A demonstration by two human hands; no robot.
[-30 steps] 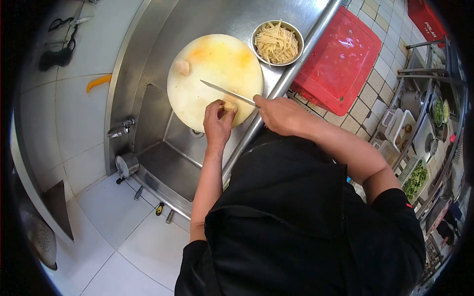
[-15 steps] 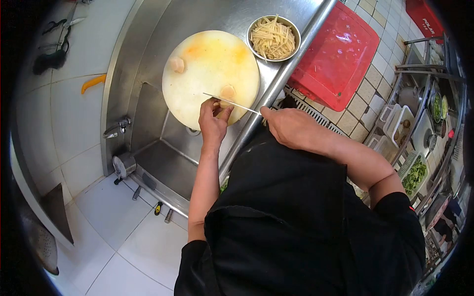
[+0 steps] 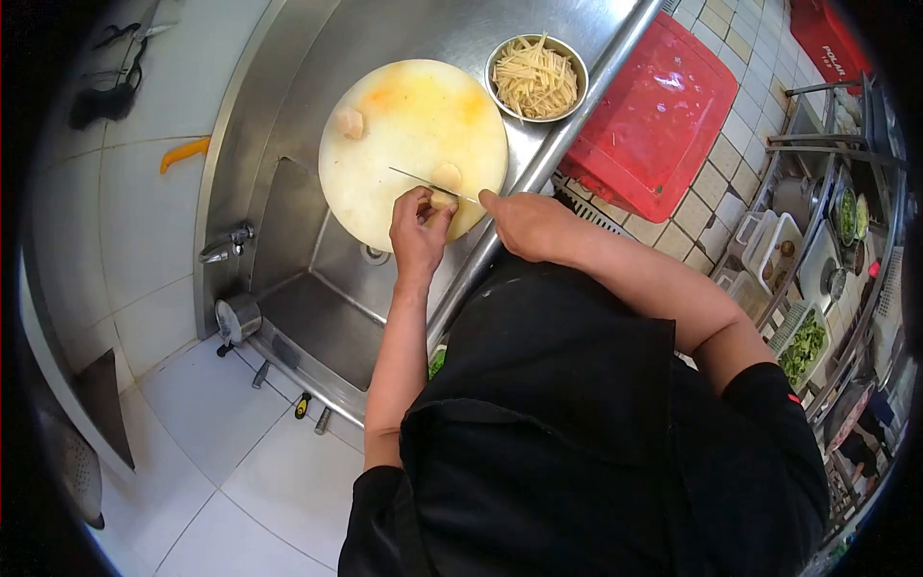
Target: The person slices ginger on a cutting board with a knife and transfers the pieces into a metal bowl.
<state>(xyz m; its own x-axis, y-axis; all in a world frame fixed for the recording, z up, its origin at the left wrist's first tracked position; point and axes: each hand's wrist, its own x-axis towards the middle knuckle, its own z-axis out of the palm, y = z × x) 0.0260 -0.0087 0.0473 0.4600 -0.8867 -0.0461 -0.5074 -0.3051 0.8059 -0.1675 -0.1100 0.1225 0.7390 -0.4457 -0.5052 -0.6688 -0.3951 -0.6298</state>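
On a round white cutting board [image 3: 385, 197], my left hand [image 3: 417, 236] pinches a pale piece of what looks like peeled ginger [image 3: 441, 201] with curled fingers. My right hand [image 3: 534, 226] is closed round the handle of a knife [image 3: 415, 177]. Its thin blade lies just beyond my left fingertips, between the held piece and a round pale slice [image 3: 447, 176]. Toward the board's upper left sits another pale chunk [image 3: 350, 122]. A metal bowl [image 3: 493, 85] full of pale julienned strips [image 3: 536, 79] stands to the right of the board.
The board rests over a steel sink [image 3: 332, 332] with a faucet [image 3: 228, 244] at its left. Beyond the counter's rail is a red lidded bin [image 3: 654, 115]. Shelves at the far right hold trays of chopped greens [image 3: 804, 348]. A yellow-orange handle [image 3: 183, 154] shows by the left wall.
My right hand and the knife have shifted a little left and up, with the blade deeper over the board. My left hand keeps nearly the same place and grip.
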